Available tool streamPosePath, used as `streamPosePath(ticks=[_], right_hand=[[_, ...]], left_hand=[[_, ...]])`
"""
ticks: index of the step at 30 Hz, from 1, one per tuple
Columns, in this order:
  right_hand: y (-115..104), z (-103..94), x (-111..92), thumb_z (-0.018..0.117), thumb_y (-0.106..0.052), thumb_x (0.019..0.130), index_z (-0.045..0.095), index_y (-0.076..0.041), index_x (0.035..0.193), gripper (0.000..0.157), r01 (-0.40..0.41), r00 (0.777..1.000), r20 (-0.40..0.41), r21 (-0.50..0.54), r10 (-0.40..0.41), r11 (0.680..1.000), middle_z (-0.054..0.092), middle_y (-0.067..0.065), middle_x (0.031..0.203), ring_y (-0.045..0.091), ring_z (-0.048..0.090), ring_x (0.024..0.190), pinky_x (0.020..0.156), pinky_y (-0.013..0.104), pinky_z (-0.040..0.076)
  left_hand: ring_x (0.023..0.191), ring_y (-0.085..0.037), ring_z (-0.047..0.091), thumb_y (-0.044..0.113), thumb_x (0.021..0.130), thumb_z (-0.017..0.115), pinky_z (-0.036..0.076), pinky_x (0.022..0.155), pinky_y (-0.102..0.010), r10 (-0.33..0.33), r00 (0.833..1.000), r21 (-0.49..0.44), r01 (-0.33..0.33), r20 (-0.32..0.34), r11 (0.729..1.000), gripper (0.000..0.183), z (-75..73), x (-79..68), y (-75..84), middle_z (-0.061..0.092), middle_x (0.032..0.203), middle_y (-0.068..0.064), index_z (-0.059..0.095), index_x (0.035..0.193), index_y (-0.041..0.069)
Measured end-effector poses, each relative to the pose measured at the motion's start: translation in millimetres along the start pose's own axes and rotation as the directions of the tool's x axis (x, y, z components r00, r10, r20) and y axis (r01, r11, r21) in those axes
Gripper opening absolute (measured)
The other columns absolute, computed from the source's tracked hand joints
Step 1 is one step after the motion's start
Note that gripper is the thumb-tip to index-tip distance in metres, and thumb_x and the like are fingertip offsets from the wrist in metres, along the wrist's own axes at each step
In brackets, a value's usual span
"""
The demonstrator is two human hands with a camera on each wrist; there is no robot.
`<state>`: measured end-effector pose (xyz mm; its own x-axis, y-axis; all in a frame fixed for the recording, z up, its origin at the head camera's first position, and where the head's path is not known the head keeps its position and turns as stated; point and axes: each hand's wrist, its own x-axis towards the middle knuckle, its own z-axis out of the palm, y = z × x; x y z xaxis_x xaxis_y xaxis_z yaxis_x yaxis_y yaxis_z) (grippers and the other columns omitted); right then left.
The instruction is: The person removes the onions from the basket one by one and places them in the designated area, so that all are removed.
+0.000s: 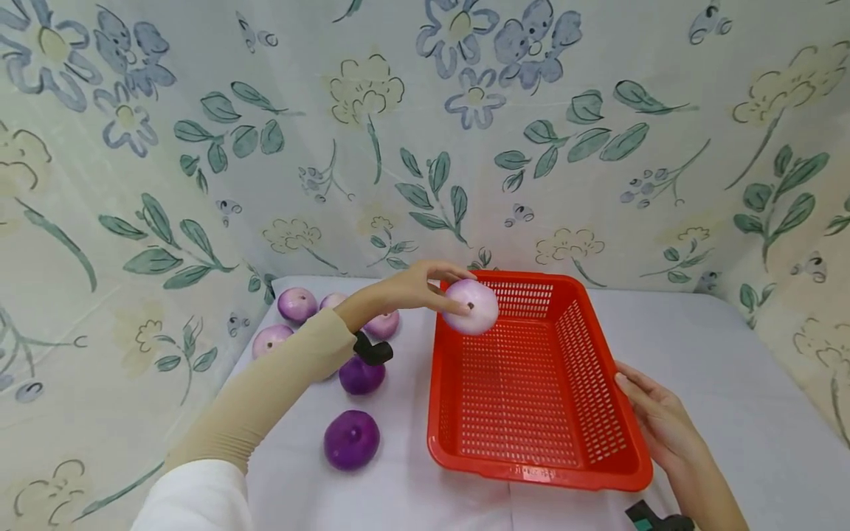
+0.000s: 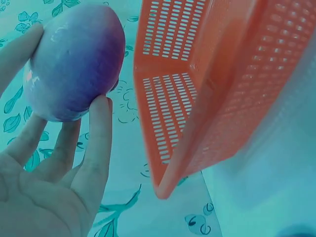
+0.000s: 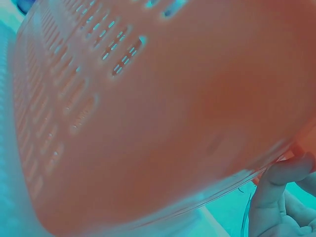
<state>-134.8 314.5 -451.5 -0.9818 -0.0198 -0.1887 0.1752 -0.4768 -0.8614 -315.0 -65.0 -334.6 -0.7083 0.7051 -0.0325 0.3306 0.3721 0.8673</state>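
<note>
My left hand [image 1: 425, 286] pinches a pale purple-and-white onion [image 1: 479, 313] between thumb and fingers, above the upper left corner of a red slotted plastic basket [image 1: 524, 391]. In the left wrist view the onion [image 2: 74, 59] is smooth, pale on one side and deeper purple on the other, and sits apart from the basket's rim [image 2: 170, 182]. My right hand [image 1: 667, 424] holds the basket's right rim, its thumb on top. In the right wrist view the basket's outer wall [image 3: 163, 128] fills most of the picture, with curled fingers [image 3: 274, 197] at its rim.
Left of the basket lie several more onions: pale ones such as one at the back [image 1: 296, 304], and dark purple ones, including one in front [image 1: 352, 440]. My left forearm hides some of them. A white cloth covers the table [image 1: 717, 361]; a floral curtain [image 1: 398, 147] hangs behind.
</note>
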Motion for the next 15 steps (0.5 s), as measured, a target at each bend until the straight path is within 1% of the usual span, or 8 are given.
streamPosePath(ticks=[2,7,10,13,14,15], right_hand=[[-1,-0.4,0,0.054,-0.013,0.104,0.076,-0.027,0.111,0.027,-0.005,1.0,-0.007,0.001,0.005,1.0,0.073,-0.004,0.108,0.011,0.068,0.093,0.08,0.028,0.058],[-3,-0.5,0,0.054,-0.013,0.104,0.076,-0.027,0.11,0.027,-0.013,1.0,-0.016,0.007,0.013,1.0,0.073,-0.004,0.108,0.011,0.069,0.093,0.08,0.028,0.058],[-4,0.5,1,0.054,-0.013,0.104,0.076,-0.027,0.11,0.026,-0.017,1.0,-0.017,0.014,0.017,1.0,0.073,-0.005,0.108,0.011,0.068,0.094,0.081,0.029,0.058],[-3,1.5,0,0.054,-0.014,0.104,0.076,-0.028,0.109,0.026,-0.025,0.999,-0.025,0.007,0.025,1.0,0.073,-0.005,0.108,0.011,0.068,0.094,0.081,0.029,0.058],[-3,1.7,0,0.055,-0.014,0.103,0.076,-0.028,0.109,0.026,-0.03,0.999,-0.03,0.003,0.031,1.0,0.073,-0.005,0.108,0.011,0.068,0.094,0.081,0.029,0.058],[-2,2.0,0,0.055,-0.015,0.103,0.076,-0.029,0.108,0.026,-0.037,0.999,-0.036,0.0,0.037,0.999,0.073,-0.005,0.107,0.011,0.069,0.094,0.081,0.029,0.058]], left_hand=[[0.109,-0.025,0.063,0.037,0.078,0.086,0.055,0.088,-0.041,-0.01,1.0,-0.014,0.01,-0.028,1.0,0.056,-4.0,-8.2,-2.2,0.061,0.13,0.003,0.065,0.129,0.027],[0.111,-0.024,0.062,0.033,0.078,0.087,0.055,0.089,-0.041,-0.022,0.995,-0.01,0.022,-0.092,1.0,0.058,-12.3,-26.7,-7.9,0.061,0.131,0.001,0.065,0.13,0.024],[0.112,-0.025,0.061,0.033,0.078,0.087,0.053,0.092,-0.043,-0.05,0.993,-0.013,0.049,-0.109,0.999,0.058,-16.6,-39.2,-13.0,0.061,0.131,0.002,0.064,0.131,0.025],[0.117,-0.024,0.058,0.033,0.078,0.087,0.049,0.097,-0.046,-0.062,0.991,-0.016,0.06,-0.118,0.998,0.06,-20.2,-51.6,-18.3,0.061,0.132,0.003,0.064,0.132,0.025],[0.116,-0.025,0.059,0.035,0.077,0.087,0.049,0.097,-0.046,-0.079,0.989,-0.013,0.078,-0.126,0.997,0.061,-21.1,-56.6,-19.7,0.061,0.132,0.004,0.064,0.133,0.027],[0.117,-0.025,0.059,0.035,0.077,0.087,0.049,0.098,-0.047,-0.082,0.987,-0.01,0.081,-0.135,0.997,0.061,-22.2,-61.6,-21.0,0.061,0.132,0.004,0.064,0.133,0.027]])
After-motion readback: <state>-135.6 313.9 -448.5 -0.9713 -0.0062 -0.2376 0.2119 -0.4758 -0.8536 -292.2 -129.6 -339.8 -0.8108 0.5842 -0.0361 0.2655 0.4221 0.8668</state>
